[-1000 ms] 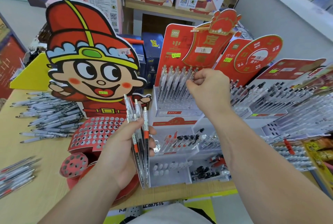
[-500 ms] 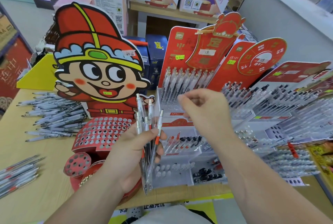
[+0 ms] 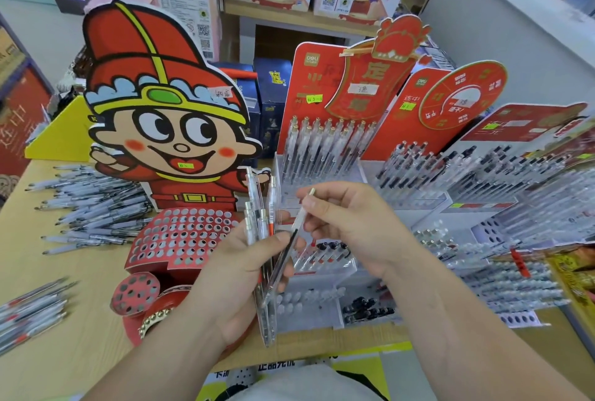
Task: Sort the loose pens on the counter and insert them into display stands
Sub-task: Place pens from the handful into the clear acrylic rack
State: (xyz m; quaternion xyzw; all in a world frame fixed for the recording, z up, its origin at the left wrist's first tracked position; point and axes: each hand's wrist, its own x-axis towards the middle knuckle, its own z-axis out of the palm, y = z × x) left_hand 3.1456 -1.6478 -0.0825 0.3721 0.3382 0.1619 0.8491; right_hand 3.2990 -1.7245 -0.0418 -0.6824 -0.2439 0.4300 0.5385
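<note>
Loose slim plastic pens (image 3: 93,207) lie heaped on the smooth wooden counter (image 3: 80,288), left of the red perforated cardboard stand (image 3: 183,236). The left hand (image 3: 238,281) grips an upright bundle of clear-barrelled pens (image 3: 257,223), fingers curled around it; the right hand (image 3: 354,226) pinches one gold-tipped transparent pen (image 3: 291,244) between thumb and forefinger, before the white tiered stand (image 3: 309,320)

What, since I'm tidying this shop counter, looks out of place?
Pens lie in a scattered heap on the counter, left of the red cartoon stand; a smaller loose pile sits near the counter's left edge.
</note>
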